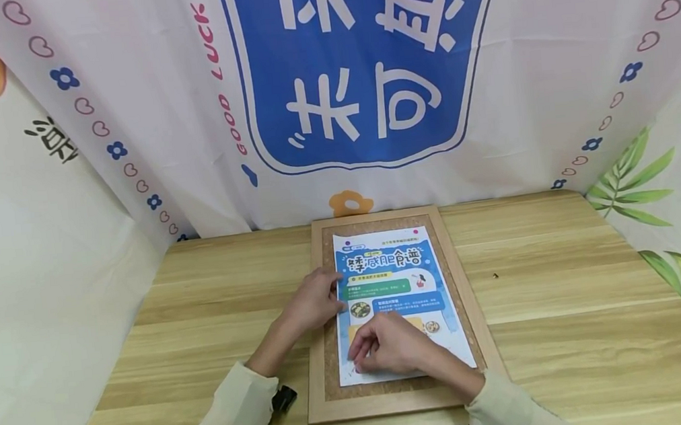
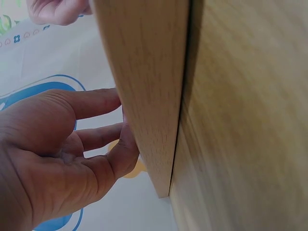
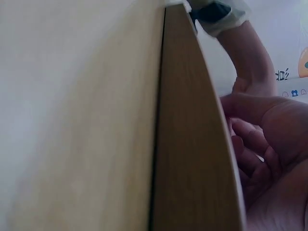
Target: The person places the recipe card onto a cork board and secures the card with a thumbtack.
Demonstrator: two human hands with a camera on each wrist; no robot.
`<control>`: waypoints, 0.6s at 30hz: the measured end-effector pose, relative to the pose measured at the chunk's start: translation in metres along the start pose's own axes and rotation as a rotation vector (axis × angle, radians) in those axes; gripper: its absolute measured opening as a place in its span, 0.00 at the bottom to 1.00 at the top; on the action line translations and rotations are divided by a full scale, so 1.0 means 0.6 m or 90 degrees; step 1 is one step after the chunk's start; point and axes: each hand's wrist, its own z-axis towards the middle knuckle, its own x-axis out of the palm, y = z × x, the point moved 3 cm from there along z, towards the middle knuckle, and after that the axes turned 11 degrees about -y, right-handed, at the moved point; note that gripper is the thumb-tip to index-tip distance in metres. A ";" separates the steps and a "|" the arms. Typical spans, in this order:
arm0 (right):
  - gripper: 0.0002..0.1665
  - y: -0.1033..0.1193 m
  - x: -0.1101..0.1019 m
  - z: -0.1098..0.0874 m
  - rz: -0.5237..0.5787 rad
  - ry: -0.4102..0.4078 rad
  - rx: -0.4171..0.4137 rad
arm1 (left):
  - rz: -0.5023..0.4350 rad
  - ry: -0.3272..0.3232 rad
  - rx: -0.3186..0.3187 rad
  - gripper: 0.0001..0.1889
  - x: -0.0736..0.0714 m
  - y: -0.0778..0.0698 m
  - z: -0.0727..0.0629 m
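A printed poster (image 1: 381, 263) in blue, green and white lies on a wood-framed corkboard (image 1: 404, 387). A purple pin (image 1: 348, 243) and a pink pin (image 1: 416, 231) sit at its upper corners. My left hand (image 1: 318, 299) touches the poster's left edge with spread fingertips. Over the lower left corner, my right hand (image 1: 391, 343) bends its fingers and pinches thumb against fingertips at the paper; whatever is between them is hidden. Both wrist views show the frame's side (image 2: 144, 72) covering the fingertips of the left hand (image 2: 53, 149) and right hand (image 3: 288, 134).
The board lies flat on a wood-grain table (image 1: 565, 274), its far edge close to a printed curtain (image 1: 520, 109). A tiny dark speck (image 1: 495, 276) is on the table to the right. Black bands (image 1: 284, 398) sit at the sleeve cuffs.
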 end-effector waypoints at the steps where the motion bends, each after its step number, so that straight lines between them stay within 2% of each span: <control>1: 0.08 0.001 0.000 0.000 -0.003 -0.004 0.001 | -0.001 0.001 -0.001 0.30 0.000 0.000 0.000; 11: 0.08 0.004 0.001 -0.002 -0.033 -0.014 0.001 | 0.002 0.001 0.004 0.31 0.000 0.002 0.002; 18: 0.08 0.004 0.002 -0.004 -0.062 -0.007 -0.025 | -0.005 0.006 0.001 0.31 0.000 0.002 0.002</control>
